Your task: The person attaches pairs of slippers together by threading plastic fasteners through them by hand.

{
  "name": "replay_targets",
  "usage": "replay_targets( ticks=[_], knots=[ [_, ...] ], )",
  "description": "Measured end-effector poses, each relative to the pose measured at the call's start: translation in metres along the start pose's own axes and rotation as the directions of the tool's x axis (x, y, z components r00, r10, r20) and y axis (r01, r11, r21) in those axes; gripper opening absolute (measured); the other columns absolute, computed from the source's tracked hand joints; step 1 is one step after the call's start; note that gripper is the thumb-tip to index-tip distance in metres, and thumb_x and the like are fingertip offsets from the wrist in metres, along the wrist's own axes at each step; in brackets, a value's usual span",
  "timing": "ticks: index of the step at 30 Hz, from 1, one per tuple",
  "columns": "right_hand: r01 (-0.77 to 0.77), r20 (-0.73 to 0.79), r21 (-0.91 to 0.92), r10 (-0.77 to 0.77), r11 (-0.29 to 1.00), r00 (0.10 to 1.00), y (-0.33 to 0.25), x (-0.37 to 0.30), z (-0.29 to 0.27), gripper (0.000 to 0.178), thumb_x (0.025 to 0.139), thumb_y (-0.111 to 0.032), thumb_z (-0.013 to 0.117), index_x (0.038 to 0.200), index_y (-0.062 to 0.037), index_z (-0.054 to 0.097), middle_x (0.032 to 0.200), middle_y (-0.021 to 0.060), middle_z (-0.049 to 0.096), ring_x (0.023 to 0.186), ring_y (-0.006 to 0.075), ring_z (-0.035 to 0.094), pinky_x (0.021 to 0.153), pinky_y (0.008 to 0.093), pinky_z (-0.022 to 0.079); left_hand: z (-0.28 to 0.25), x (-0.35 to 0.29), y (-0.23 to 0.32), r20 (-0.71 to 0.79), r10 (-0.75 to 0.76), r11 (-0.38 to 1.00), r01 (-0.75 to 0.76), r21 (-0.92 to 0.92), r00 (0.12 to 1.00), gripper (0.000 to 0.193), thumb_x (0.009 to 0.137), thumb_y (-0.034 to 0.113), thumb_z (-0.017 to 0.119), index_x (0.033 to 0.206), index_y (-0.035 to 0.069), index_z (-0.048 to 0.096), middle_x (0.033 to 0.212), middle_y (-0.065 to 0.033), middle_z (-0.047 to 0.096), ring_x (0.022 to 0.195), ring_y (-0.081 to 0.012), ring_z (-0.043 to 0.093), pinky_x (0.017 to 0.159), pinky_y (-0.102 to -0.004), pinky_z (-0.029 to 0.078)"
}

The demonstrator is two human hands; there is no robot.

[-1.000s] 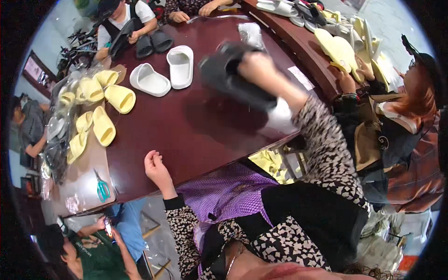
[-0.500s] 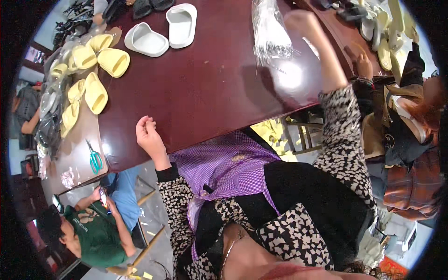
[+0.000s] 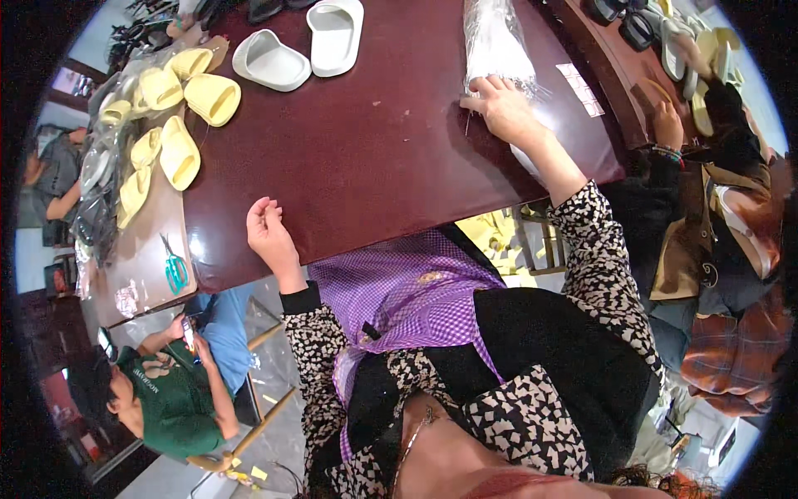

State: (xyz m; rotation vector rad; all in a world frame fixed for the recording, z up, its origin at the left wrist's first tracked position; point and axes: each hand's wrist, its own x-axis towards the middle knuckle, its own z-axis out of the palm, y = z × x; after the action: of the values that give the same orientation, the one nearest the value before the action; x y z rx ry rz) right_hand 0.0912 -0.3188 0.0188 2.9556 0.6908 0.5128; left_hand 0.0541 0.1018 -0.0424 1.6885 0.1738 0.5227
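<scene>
My right hand (image 3: 505,112) is at the near end of a bundle of thin white strands (image 3: 496,46) in a clear plastic sleeve. Its thumb and fingertips are bent together, and one fine strand seems to hang from them. My left hand (image 3: 271,233) hovers by the near edge of the dark red table (image 3: 349,158), its fingers curled inward with nothing visible in them. A pair of pale grey slide sandals, one (image 3: 273,60) beside the other (image 3: 335,37), lies at the far left of the tabletop.
Several yellow slides (image 3: 212,100) lie along the table's left side by clear plastic bags. Teal-handled scissors (image 3: 175,273) rest at the left corner. A white label sheet (image 3: 580,90) is right of the bundle. People sit at both sides, one in a green shirt (image 3: 170,391).
My right hand has come nearer and leftward, from beside the bundle to its near end, uncovering the label sheet. My left hand has barely moved. The view has shifted slightly.
</scene>
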Motion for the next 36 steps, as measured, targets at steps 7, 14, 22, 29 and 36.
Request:
replay_targets(
  ticks=[7, 14, 22, 29, 36],
  knots=[
    [0.084, -0.074, 0.013, -0.083, 0.996, 0.994, 0.007, 0.002, 0.003, 0.017, 0.076, -0.008, 0.056, 0.091, -0.0094, 0.064, 0.103, 0.0072, 0.056, 0.097, 0.0242, 0.052, 0.084, 0.0353, 0.042, -0.001, 0.000, 0.004, -0.004, -0.019, 1.000, 0.019, -0.001, 1.000, 0.014, 0.090, 0.006, 0.052, 0.101, 0.000, 0.059, 0.090, -0.0047, 0.061, 0.078, -0.0094, 0.056, 0.072, -0.0223, 0.047],
    [0.074, -0.152, 0.182, -0.046, 0.981, 0.987, -0.007, -0.016, -0.009, 0.013, 0.077, -0.009, 0.056, 0.088, -0.0092, 0.062, 0.097, 0.0040, 0.058, 0.092, 0.0219, 0.054, 0.081, 0.0339, 0.042, 0.014, -0.001, 0.018, 0.086, -0.030, 1.000, 0.029, 0.012, 0.996, 0.013, 0.090, 0.006, 0.054, 0.100, -0.001, 0.059, 0.089, -0.0047, 0.061, 0.077, -0.0098, 0.056, 0.071, -0.0224, 0.047],
    [0.109, -0.293, 0.275, -0.024, 0.955, 0.956, -0.028, -0.012, -0.011, 0.010, 0.076, -0.009, 0.059, 0.086, -0.0087, 0.059, 0.095, 0.0027, 0.060, 0.087, 0.0212, 0.055, 0.077, 0.0336, 0.042, 0.146, -0.054, 0.090, 0.576, 0.234, 0.957, -0.291, 0.007, 0.783, 0.016, 0.083, 0.011, 0.063, 0.094, 0.000, 0.061, 0.084, -0.0152, 0.064, 0.073, -0.0192, 0.063, 0.065, -0.0293, 0.050],
    [0.156, -0.345, 0.295, -0.047, 0.943, 0.937, -0.024, -0.012, -0.005, 0.012, 0.075, -0.008, 0.060, 0.087, -0.0091, 0.059, 0.094, 0.0008, 0.061, 0.086, 0.0199, 0.055, 0.077, 0.0332, 0.042, 0.197, -0.052, 0.101, 0.741, 0.026, 0.982, -0.156, 0.106, 0.671, 0.017, 0.085, 0.012, 0.060, 0.094, -0.003, 0.062, 0.077, -0.0122, 0.066, 0.068, -0.0135, 0.063, 0.062, -0.0275, 0.049],
    [0.204, -0.284, 0.299, -0.118, 0.932, 0.952, -0.015, -0.009, -0.004, 0.016, 0.073, -0.010, 0.059, 0.089, -0.0098, 0.061, 0.093, 0.0000, 0.062, 0.087, 0.0191, 0.054, 0.079, 0.0324, 0.041, 0.205, -0.047, 0.084, 0.802, -0.086, 0.977, -0.108, 0.185, 0.591, 0.018, 0.085, 0.009, 0.057, 0.096, -0.005, 0.059, 0.071, -0.0076, 0.064, 0.062, -0.0116, 0.061, 0.057, -0.0242, 0.047]
  ],
)
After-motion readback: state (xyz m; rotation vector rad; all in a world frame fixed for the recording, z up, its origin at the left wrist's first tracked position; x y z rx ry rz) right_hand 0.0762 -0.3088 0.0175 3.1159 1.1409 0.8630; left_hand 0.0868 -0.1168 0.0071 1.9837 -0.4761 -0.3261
